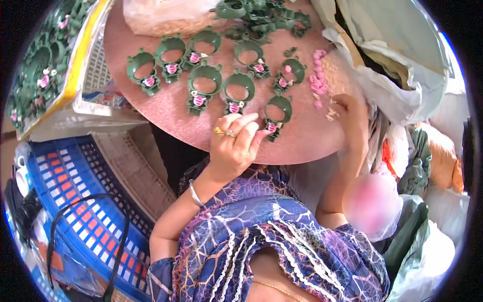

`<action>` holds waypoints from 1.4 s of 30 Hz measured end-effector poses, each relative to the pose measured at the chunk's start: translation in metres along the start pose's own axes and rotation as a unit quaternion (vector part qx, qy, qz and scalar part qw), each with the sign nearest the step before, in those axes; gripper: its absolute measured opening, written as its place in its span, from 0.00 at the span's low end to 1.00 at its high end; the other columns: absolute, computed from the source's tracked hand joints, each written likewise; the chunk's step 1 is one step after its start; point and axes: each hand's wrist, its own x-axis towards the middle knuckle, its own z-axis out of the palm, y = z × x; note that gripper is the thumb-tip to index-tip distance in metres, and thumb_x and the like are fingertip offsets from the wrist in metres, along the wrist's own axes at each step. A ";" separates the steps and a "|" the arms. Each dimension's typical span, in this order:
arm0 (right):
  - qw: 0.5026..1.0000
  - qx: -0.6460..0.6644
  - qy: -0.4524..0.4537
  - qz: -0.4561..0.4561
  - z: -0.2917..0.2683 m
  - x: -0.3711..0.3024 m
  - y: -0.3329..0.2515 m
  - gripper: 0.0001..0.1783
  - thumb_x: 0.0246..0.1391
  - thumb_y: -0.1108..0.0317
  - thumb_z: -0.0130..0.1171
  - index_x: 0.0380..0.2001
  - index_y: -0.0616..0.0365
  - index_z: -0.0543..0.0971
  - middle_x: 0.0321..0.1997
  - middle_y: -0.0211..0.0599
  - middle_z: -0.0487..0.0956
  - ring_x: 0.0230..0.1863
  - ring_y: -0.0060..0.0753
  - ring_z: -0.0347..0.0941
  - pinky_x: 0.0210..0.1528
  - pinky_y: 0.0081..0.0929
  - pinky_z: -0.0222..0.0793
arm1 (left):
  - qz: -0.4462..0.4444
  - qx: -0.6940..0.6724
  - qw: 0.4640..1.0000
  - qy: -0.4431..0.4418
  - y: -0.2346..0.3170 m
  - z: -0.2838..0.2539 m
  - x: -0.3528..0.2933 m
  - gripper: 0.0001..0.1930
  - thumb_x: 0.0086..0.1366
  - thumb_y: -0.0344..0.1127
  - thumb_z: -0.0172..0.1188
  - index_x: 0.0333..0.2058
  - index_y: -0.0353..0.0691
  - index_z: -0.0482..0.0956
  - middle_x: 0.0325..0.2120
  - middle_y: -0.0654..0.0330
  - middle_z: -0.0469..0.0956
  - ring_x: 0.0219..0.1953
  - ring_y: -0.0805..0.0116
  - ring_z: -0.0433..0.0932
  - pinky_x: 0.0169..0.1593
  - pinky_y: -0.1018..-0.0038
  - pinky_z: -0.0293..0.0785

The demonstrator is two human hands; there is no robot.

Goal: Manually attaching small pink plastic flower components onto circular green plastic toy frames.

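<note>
On the round pinkish tabletop [171, 118] lie several green plastic ring-shaped pieces, each with a pink rose and tiny cream bits on its stem. My left hand [235, 141], with rings on its fingers, is curled at the near green ring piece [278, 111]. Its thumb touches the stem beside the rose, and the fingers are bent in. At the table's right side my right hand [351, 117] has its fingertips drawn together over small cream pieces [332, 109]. What they pinch is too small to make out. A row of pink roses [317, 80] lies just beyond.
More green pieces [266, 22] are heaped at the far edge, next to a clear bag [171, 17] of cream bits. A yellow-edged container [75, 65] of finished-looking green pieces stands left. Below it is a blue basket [85, 201]. Large pale sacks [402, 40] crowd the right.
</note>
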 end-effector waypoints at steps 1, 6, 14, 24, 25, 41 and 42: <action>1.000 0.025 -0.013 0.013 0.004 -0.007 0.001 0.10 0.50 0.73 0.64 0.37 0.59 0.85 0.35 0.47 0.84 0.37 0.47 0.82 0.41 0.35 0.75 | -0.001 0.002 1.000 0.001 0.000 0.000 0.000 0.15 0.54 0.33 0.72 0.37 0.38 0.78 0.41 0.59 0.80 0.42 0.57 0.76 0.47 0.63 0.74; 0.997 0.068 0.016 -0.012 0.022 -0.016 -0.016 0.13 0.53 0.76 0.59 0.43 0.62 0.82 0.42 0.48 0.82 0.41 0.50 0.80 0.43 0.35 0.74 | -0.009 0.019 1.000 -0.010 0.001 -0.001 0.001 0.16 0.53 0.31 0.74 0.37 0.40 0.75 0.42 0.57 0.82 0.42 0.56 0.78 0.46 0.65 0.75; 0.997 0.068 0.008 -0.044 0.037 0.010 -0.021 0.08 0.53 0.74 0.61 0.36 0.63 0.83 0.34 0.47 0.83 0.33 0.43 0.80 0.38 0.34 0.72 | -0.006 0.023 1.000 -0.003 0.001 0.000 0.001 0.14 0.54 0.33 0.72 0.37 0.38 0.78 0.40 0.59 0.80 0.43 0.58 0.76 0.48 0.63 0.73; 0.995 0.099 0.002 0.001 0.003 0.016 -0.084 0.06 0.50 0.77 0.64 0.33 0.63 0.82 0.25 0.46 0.81 0.25 0.32 0.78 0.31 0.29 0.72 | -0.009 0.015 1.000 -0.001 0.005 -0.001 0.001 0.14 0.54 0.31 0.72 0.37 0.40 0.77 0.41 0.60 0.80 0.42 0.58 0.77 0.46 0.64 0.73; 0.995 0.099 0.002 -0.001 0.008 0.022 -0.095 0.06 0.50 0.77 0.64 0.33 0.63 0.82 0.25 0.46 0.81 0.25 0.32 0.78 0.31 0.29 0.72 | -0.007 0.006 1.000 -0.003 0.005 -0.002 0.001 0.15 0.53 0.31 0.72 0.37 0.39 0.77 0.40 0.59 0.80 0.42 0.58 0.77 0.45 0.64 0.73; 0.786 -0.024 0.082 -0.612 0.076 0.094 -0.255 0.07 0.44 0.76 0.56 0.30 0.57 0.74 0.28 0.38 0.73 0.37 0.45 0.75 0.46 0.38 0.70 | -0.003 -0.035 0.999 0.005 0.002 -0.004 0.002 0.16 0.49 0.30 0.72 0.38 0.36 0.80 0.39 0.58 0.80 0.42 0.57 0.77 0.42 0.63 0.74; 0.784 -0.021 0.081 -0.615 0.078 0.094 -0.257 0.07 0.44 0.76 0.56 0.30 0.57 0.74 0.28 0.38 0.73 0.37 0.45 0.75 0.46 0.38 0.70 | 0.001 -0.035 0.999 0.013 0.002 -0.002 0.001 0.17 0.48 0.31 0.72 0.37 0.36 0.80 0.39 0.58 0.80 0.42 0.57 0.77 0.42 0.63 0.74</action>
